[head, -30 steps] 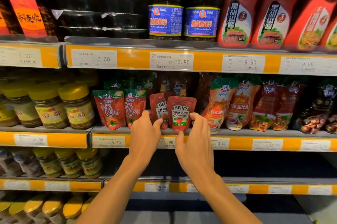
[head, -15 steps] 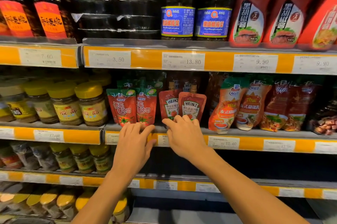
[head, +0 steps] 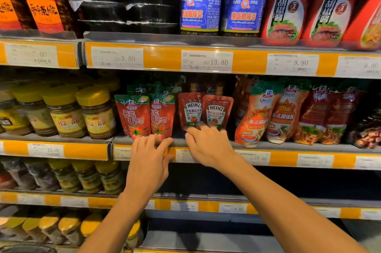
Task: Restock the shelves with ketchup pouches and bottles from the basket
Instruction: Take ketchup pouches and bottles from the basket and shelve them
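Note:
Two red Heinz ketchup pouches [head: 206, 108] with spouts stand side by side on the middle shelf [head: 288, 146]. Left of them stand two red tomato-sauce pouches [head: 144, 116] with green tops. My right hand [head: 208, 143] rests at the shelf edge, its fingertips touching the bottoms of the Heinz pouches. My left hand [head: 149, 160] lies spread just below the green-topped pouches, fingertips on the shelf lip, holding nothing. No basket shows in the head view.
Yellow-lidded jars [head: 82, 112] fill the shelf to the left. Thai chilli sauce pouches [head: 266, 112] stand to the right. Above are blue-labelled jars [head: 222, 13] and red squeeze bottles [head: 288, 7]. Orange price strips [head: 165, 59] front every shelf.
Both hands have dropped from the pouch sides to the shelf edge and shifted left; the right hand let go of the Heinz pouch. The camera moved closer.

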`<state>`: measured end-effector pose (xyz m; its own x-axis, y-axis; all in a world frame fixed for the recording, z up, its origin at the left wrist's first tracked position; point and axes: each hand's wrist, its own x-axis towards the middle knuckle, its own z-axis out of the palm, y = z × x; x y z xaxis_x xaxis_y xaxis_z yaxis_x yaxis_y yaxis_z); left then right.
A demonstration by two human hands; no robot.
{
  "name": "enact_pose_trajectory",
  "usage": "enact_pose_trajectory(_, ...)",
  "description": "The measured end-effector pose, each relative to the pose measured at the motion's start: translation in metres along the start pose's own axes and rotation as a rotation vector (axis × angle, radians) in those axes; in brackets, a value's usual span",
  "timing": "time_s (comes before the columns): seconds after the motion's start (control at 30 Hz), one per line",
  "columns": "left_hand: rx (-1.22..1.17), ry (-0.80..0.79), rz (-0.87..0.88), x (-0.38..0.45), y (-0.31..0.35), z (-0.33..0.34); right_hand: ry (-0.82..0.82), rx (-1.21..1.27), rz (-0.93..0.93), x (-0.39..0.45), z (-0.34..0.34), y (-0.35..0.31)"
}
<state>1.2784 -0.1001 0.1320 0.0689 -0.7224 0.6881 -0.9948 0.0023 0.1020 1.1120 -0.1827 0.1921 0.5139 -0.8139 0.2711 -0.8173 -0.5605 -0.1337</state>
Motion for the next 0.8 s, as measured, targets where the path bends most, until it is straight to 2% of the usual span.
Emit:
enact_pose_trajectory(0.2, 0.005, -0.014, -0.011, 0.001, 0.001, 0.000, -0.104, 0.078, 0.040, 0.027, 0.004, 0.010)
enact_pose_trajectory(0.47, 0.005, -0.031, -0.011, 0.002, 0.002, -0.003, -0.230, 0.026, 0.037, 0.061, 0.008, 0.023)
enact_pose_trajectory(0.8, 0.011, -0.038, -0.032, 0.001, 0.003, -0.002, -0.273, -0.078, 0.002, 0.077, 0.010, 0.029)
